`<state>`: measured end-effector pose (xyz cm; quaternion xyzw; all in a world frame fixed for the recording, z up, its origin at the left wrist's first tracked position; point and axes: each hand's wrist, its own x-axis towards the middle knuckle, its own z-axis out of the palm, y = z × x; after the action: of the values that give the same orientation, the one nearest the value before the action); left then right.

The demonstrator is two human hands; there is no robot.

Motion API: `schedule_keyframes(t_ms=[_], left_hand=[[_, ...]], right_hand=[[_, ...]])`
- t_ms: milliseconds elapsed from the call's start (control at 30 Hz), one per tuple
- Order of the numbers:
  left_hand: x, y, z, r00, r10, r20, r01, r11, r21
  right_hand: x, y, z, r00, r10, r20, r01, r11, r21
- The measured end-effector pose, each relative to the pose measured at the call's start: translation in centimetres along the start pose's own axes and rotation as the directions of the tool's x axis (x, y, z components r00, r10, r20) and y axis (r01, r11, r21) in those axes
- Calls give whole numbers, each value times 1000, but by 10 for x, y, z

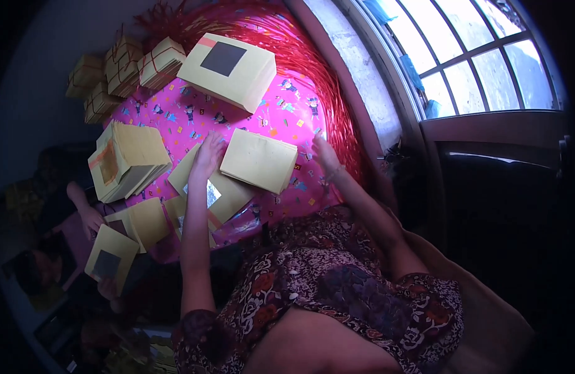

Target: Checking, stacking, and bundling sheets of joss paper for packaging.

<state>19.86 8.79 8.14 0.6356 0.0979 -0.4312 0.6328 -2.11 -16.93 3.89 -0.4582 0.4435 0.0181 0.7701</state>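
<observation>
A stack of cream-yellow paper envelopes [260, 159] lies on the pink table cover in front of me. At its left edge is my left hand [210, 154], fingers stretched out flat and holding nothing; I cannot tell whether it touches the stack. My right hand [325, 154] hovers to the right of the stack, apart from it, its fingers open and empty. Beneath my left forearm, more envelopes [232, 196] lie spread out, one with a shiny silvery patch.
A tall envelope stack with a dark square [228, 73] stands at the back. Tied bundles [122, 65] sit far left, another pile [130, 159] nearer. Red plastic strips [334, 93] run along the right. At left, another person's hand [92, 221] is beside envelopes [113, 252]. A barred window [468, 56] is right.
</observation>
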Motion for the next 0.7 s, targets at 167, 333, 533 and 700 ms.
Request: schedule_keyframes(t_ms=[167,333,533,700], left_hand=[[36,-10,22,902,-267,340,273,961,31],[40,-26,22,950,-223,218,195,971,140],[21,-11,38,930,-266,253,238,961,139],[2,6,55,921,-312,231,273,944,187]], right_hand=[[10,109,8,999,-16,48,2,960,280],[-41,43,71,981,55,186,-133,887,442],[-34,48,76,965,-9,261,-133,843,521],[-30,48,81,960,49,274,-205,792,575]])
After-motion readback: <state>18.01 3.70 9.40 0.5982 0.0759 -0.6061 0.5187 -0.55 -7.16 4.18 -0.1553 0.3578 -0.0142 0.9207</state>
